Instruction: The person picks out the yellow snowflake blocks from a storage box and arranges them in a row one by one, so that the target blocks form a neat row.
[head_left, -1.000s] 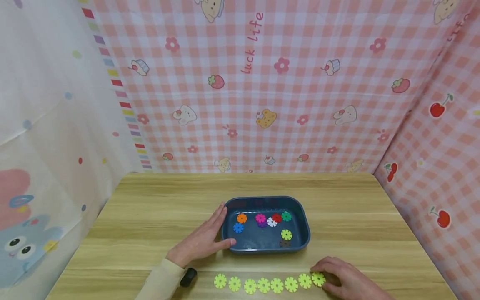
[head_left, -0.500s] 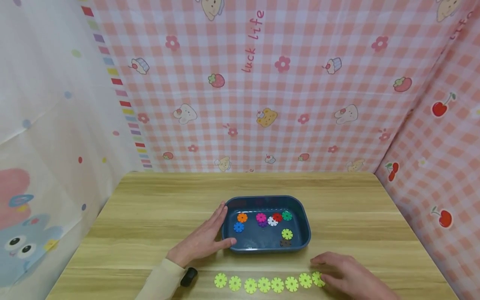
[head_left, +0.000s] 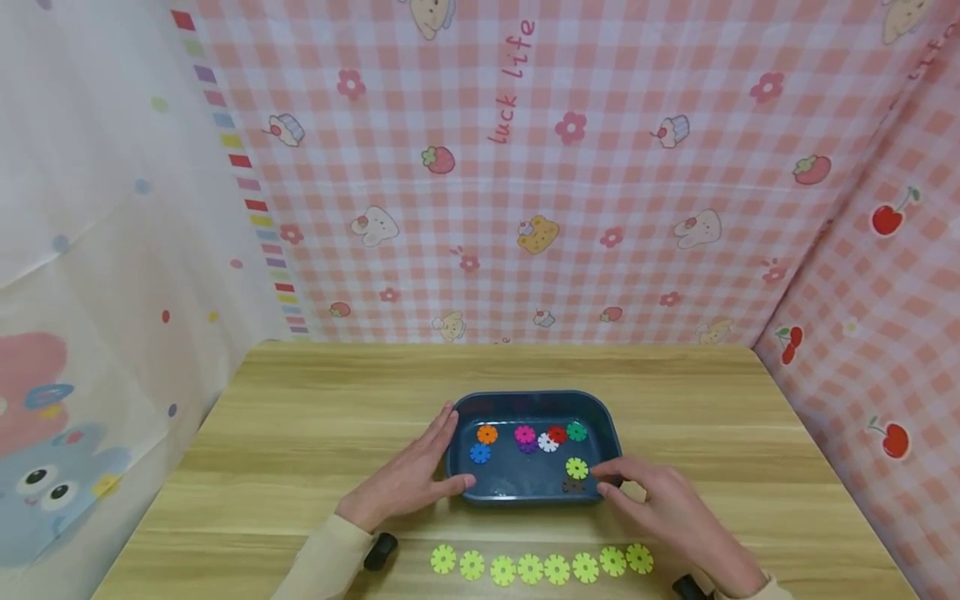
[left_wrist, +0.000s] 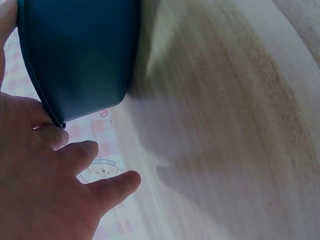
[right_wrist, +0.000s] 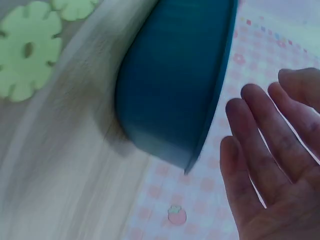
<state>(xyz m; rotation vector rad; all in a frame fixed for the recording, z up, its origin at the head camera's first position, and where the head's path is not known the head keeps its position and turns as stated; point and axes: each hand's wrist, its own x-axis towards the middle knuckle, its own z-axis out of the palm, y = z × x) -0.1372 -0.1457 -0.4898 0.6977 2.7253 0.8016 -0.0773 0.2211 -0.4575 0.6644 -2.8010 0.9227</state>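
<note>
My left hand (head_left: 405, 486) rests against the left end of the dark blue tray (head_left: 517, 500), its fingers along the wall and its thumb at the front rim. In the left wrist view, the fingers (left_wrist: 112, 192) reach past the tray's corner. Over the tray's right rim hovers my right hand (head_left: 660, 504), fingers apart and holding nothing. Closest to its fingertips, inside the tray, is a yellow-green notched plastic disc (head_left: 577, 468), partly over a brown disc (head_left: 574, 486). In the right wrist view, the fingers (right_wrist: 260, 145) are spread beside the tray wall (right_wrist: 165, 85).
A row of several yellow-green discs (head_left: 530, 569) lies along the table (head_left: 337, 417) in front of the tray. Farther inside the tray are orange (head_left: 487, 433), blue (head_left: 481, 452), pink, purple, white, red and green discs. A checked cloth (head_left: 480, 275) hangs behind.
My right hand has let go of the rightmost disc in the row and moved up and left to the tray's right rim. The left hand has stayed at the tray.
</note>
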